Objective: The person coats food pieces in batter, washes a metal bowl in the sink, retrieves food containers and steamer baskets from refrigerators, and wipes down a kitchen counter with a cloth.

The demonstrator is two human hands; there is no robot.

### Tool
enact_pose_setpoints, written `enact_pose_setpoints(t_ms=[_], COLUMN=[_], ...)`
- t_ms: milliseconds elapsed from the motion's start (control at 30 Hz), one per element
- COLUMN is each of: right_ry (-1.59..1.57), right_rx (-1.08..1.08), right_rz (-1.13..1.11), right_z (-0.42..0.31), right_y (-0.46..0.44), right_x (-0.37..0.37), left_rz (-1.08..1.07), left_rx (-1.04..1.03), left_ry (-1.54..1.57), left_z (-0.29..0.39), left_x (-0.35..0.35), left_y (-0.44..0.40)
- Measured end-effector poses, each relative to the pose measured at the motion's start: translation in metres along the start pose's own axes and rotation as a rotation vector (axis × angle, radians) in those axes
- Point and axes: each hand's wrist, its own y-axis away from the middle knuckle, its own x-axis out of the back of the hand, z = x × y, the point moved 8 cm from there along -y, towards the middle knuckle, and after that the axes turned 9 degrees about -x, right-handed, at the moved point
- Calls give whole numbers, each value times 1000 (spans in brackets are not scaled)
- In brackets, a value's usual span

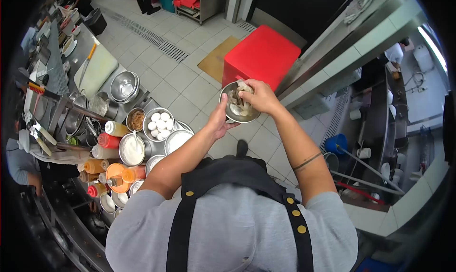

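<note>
A small round metal bowl (237,115) is held out in front of my body. My left hand (219,119) grips its left side, the thumb at the rim and the fingers under it. Inside the bowl lies pale, greyish wet food (246,109), too small to identify. Over the bowl's upper right side, my right hand (259,96) has its fingers closed on some of this food, and a whitish piece shows at the fingertips. Beyond the bowl stands a large red box (261,51).
At left, a counter holds a bowl of eggs (160,125), a bowl of white cream (132,150), sauce bottles (108,140), stacked metal bowls (125,86) and a cutting board (97,68) with a knife. Shelving (380,129) stands right. A co-worker's arm (34,181) shows far left.
</note>
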Motion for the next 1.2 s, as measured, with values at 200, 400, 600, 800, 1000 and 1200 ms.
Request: enact_pose_setpoints(t_ms=[200,400,600,800,1000,1200], right_ry=[597,571,559,616,417,651], right_rx=[150,432,391,700,771,620], right_rz=[1,-214,-405,-497,-883,-811], right_z=[27,47,5,-24,-67,-95], right_y=[-70,-158,-214,-258,-311,-343], right_x=[-46,-63,-57,-127,-184,-210], left_rz=[142,355,488,688,735,911], left_rx=[-111,-171,-229,-331,-383,-463], left_ry=[-83,-43,46,160,244,211], left_z=[27,42,69,111,143,202], left_x=[1,20,31,84,141,150], left_y=[-64,-124,-150,-142,-150,-159])
